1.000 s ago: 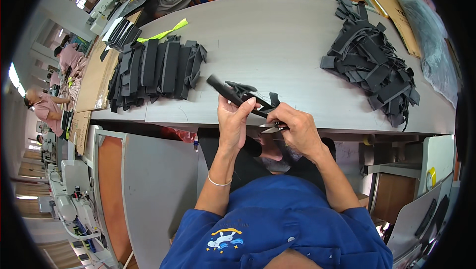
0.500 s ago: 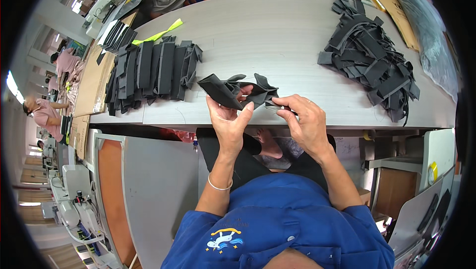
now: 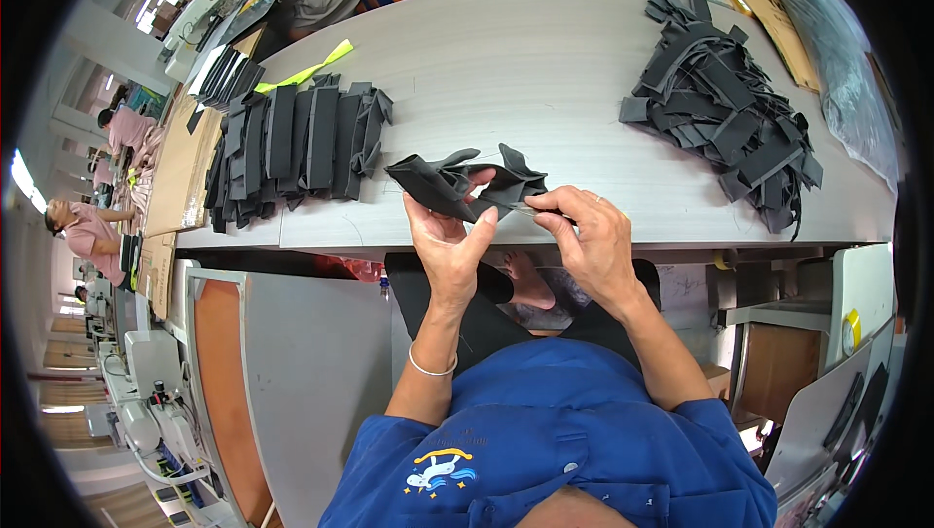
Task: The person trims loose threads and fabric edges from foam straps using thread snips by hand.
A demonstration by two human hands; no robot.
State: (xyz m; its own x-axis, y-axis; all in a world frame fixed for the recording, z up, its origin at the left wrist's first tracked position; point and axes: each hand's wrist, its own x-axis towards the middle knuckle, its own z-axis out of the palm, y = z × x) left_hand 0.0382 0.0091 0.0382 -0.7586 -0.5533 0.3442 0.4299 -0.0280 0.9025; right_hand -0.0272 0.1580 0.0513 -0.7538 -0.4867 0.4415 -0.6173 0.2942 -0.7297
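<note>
over the table edge (image 3: pixel 545 221), both hands (left hand (image 3: pixel 449 241), right hand (image 3: pixel 591 241)) grip black fabric piece (image 3: pixel 457 182).

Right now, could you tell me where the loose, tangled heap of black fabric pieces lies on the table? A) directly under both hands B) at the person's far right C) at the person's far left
B: the tangled heap lies at the table's right end, while the neat rows of pieces lie left.

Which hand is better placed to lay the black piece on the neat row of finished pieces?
Probably the left. The left hand already grips the black fabric piece, and the neat row lies on its side of the table. The right hand only pinches the piece's right edge.
</note>
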